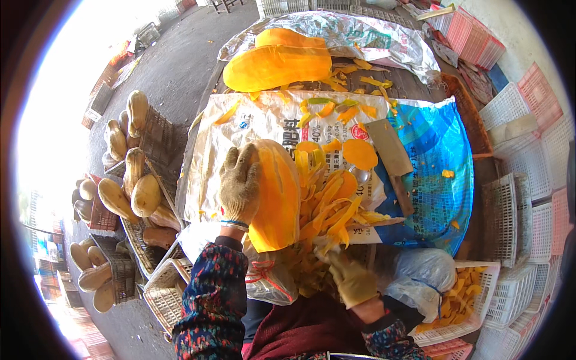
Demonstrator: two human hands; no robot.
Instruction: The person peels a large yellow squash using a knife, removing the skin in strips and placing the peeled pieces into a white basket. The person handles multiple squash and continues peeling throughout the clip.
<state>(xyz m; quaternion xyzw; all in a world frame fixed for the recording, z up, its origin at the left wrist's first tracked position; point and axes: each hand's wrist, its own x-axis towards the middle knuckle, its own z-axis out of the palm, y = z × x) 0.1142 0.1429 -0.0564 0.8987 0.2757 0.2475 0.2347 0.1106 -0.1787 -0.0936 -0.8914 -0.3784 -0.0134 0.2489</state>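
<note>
My left hand (240,184), in a soiled knit glove, rests on the left side of a large, partly peeled orange squash (276,198), its fingers apart. My right hand (348,274), also gloved, is below the pile of orange peelings (333,202), near the near edge of the worktable; its fingertips are blurred, and whether they hold something cannot be told. A cleaver (391,150) lies on the printed plastic sack (418,180), to the right of the peelings. Peeled squash halves (279,67) lie at the far side. A round squash slice (360,154) sits near the cleaver.
Crates of unpeeled squashes (146,195) stand on the floor at left. A white crate with orange pieces (463,292) is at lower right, beside a plastic bag (423,270). Stacked crates (513,216) line the right side. A red-tied bag (270,279) hangs before me.
</note>
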